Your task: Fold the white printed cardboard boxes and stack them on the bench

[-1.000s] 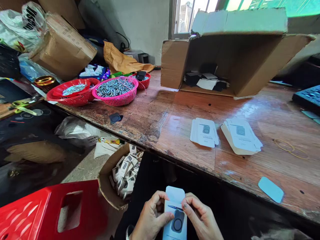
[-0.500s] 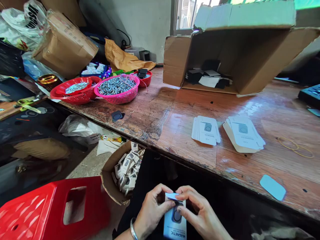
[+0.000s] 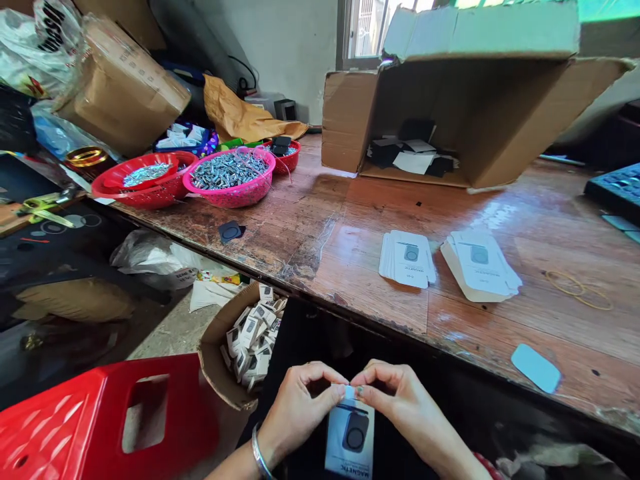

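Note:
A small white-blue product box [image 3: 336,441], printed with a dark square device and the word MAGNETIC, is upside down to my view near the bottom of the frame. My left hand [image 3: 306,408], with a silver bangle at the wrist, pinches the box's top end between thumb and fingers. Opposite it, my right hand [image 3: 395,400] pinches the same top end from the right. The thumbs lie close together at the box's upper edge. Its underside and lower end are hidden or cut off by the frame.
Two stacks of flat printed cartons, a left stack [image 3: 407,260] and a thicker right stack [image 3: 480,267], lie on the wooden table [image 3: 370,280]. Below left, a cardboard carton [image 3: 213,373] holds several small boxes beside a red stool [image 3: 90,413]. Pink basket [image 3: 230,193] holds metal parts.
Both hands have drawn to the box's top end, with thumbs now together there instead of lower over its front. The flap raised at the top earlier is now under my fingers. The view has shifted slightly.

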### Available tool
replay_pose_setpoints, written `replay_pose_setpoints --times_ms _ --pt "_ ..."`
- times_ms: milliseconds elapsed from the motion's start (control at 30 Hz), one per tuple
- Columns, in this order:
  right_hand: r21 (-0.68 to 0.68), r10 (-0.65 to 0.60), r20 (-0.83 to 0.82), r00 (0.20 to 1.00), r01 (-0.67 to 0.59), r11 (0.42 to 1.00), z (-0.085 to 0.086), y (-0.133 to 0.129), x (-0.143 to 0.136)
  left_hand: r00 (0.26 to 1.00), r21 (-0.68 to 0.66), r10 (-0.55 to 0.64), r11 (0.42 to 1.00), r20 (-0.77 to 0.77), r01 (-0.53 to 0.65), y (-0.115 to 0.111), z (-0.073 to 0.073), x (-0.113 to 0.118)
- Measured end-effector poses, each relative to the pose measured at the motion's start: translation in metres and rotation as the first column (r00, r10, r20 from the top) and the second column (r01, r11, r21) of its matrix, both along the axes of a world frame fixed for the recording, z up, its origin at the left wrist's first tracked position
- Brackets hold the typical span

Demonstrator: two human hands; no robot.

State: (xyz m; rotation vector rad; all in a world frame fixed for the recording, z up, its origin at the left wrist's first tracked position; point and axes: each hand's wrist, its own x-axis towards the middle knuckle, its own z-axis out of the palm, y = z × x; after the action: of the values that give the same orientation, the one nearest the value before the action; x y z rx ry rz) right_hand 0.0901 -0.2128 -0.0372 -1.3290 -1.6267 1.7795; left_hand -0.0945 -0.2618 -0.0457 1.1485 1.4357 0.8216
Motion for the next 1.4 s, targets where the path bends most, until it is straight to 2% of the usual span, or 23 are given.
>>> replay_pose_setpoints --times_ms 100,200,367,500,567,633,733,867,967,1033,1133,1233,1300,1333,1400 --pt "-0.052 -0.011 -0.005 1.0 0.01 0.999 -0.002 0.004 -0.001 0.999 -0.047 -0.023 0.999 0.049 0.026 0.004 0.003 -0.003" --pt "-0.07 -0.007 0.008 1.0 0.007 0.998 -0.004 0.006 -0.003 0.997 -0.036 -0.063 0.997 0.043 0.064 0.007 0.004 -0.004" --pt "0.109 0.01 0.038 0.999 -0.014 0.994 -0.005 -0.003 -0.001 0.993 0.112 -0.12 0.987 0.013 0.118 0.002 -0.004 -0.008" --pt "0.21 0.057 -0.075 0.996 -0.04 0.977 -0.012 -0.019 0.007 0.991 0.192 -0.131 0.973 0.007 0.127 -0.007 -0.012 -0.013" --pt "0.208 0.057 -0.135 0.989 -0.028 0.978 -0.018 -0.027 0.012 0.994 0.179 -0.111 0.978 -0.003 0.11 -0.011 -0.015 -0.014" --pt "0.151 0.007 -0.181 0.983 0.021 0.988 -0.025 -0.033 0.015 0.997 0.133 -0.081 0.988 0.01 0.079 -0.015 -0.019 -0.013" --pt "0.103 -0.061 -0.212 0.975 0.084 0.991 -0.03 -0.038 0.014 0.993 0.097 -0.057 0.994 0.102 0.047 -0.02 -0.026 -0.009" --pt "0.168 -0.035 -0.23 0.972 0.075 0.983 -0.031 -0.04 0.009 0.972 0.065 -0.031 0.998 0.234 0.016 -0.025 -0.036 0.001" --pt "0.269 0.011 -0.154 0.988 0.031 0.963 -0.033 -0.039 0.006 0.955 0.003 0.044 0.999 0.292 -0.047 -0.026 -0.044 0.007" --pt "0.423 0.044 -0.034 0.998 -0.025 0.906 -0.031 -0.035 0.005 0.943 -0.039 0.128 0.992 0.309 -0.122 -0.021 -0.048 0.004" --pt "0.685 -0.01 0.091 0.996 -0.055 0.726 -0.019 -0.017 0.006 0.91 -0.056 0.342 0.939 0.234 -0.338 -0.004 -0.048 -0.026" --pt "0.849 -0.166 0.108 0.98 -0.004 0.528 0.0 0.023 0.01 0.806 -0.008 0.577 0.814 0.134 -0.581 0.019 -0.049 -0.086" --pt "0.905 -0.274 0.171 0.946 -0.041 0.423 0.01 0.058 0.016 0.738 0.077 0.672 0.734 0.057 -0.675 0.031 -0.054 -0.127" --pt "0.923 -0.338 0.217 0.916 -0.08 0.377 0.011 0.075 0.02 0.684 0.145 0.73 0.676 0.005 -0.722 0.034 -0.057 -0.143" --pt "0.914 -0.453 0.356 0.817 -0.203 0.352 0.01 0.106 0.027 0.624 0.24 0.777 0.624 -0.085 -0.744 0.037 -0.065 -0.161"
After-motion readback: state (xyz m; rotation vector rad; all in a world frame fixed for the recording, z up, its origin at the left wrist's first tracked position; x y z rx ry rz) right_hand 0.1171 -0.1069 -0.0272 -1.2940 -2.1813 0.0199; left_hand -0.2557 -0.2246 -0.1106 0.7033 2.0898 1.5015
